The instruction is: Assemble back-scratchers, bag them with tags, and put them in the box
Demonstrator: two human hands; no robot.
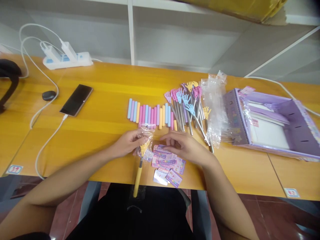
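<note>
**One yellow claw-headed scratcher in a clear plastic bag, near edge**

Toward the far left corner of the wooden worktop lies a black phone, cable plugged in. Rightward, the left hand pinches the bag by the yellow claw; the handle slants down past the near edge. Beyond it, pastel cylindrical sticks form a row. Small purple-pink printed cards overlap by the middle of the near edge. Above them, the right hand has loosely curled fingers; whether they grip anything, I cannot tell. Farther right come metal-stemmed, coloured claws, flat clear bags and an open lilac cardboard box near the right edge.

For good handling, a light pinch on film beside the claw seems best: pressing the tines could pierce it. The overhanging handle wants support, lest its weight drag the bag down.
</note>
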